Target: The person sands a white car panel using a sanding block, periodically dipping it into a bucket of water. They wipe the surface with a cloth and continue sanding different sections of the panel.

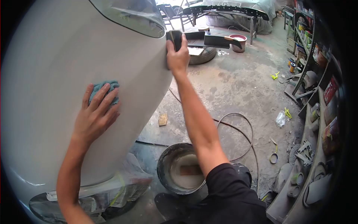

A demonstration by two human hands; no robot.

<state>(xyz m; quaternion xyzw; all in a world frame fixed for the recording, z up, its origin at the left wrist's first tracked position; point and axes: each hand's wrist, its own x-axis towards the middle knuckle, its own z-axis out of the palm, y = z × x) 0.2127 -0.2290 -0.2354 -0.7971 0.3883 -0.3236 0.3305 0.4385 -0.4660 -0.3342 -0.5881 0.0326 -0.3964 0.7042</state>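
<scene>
A large pale grey car panel [67, 74] fills the left side, with a headlight [130, 16] at its top. My left hand [99, 108] lies on the panel, fingers bent over a folded teal cloth [112, 86] pressed to the surface. At the panel's right edge, just below the headlight's corner, my right hand [178, 54] grips a dark block [174, 36] between thumb and fingers. The side of the block facing the panel is hidden.
Below stands a black bucket [162, 168] of cloudy liquid with a brown block inside. A hose [251, 138] loops over the floor. Shelves [305, 48] with cans line the right. A tire [205, 57], a pink-rimmed bucket [238, 44] and a rack [253, 24] stand ahead.
</scene>
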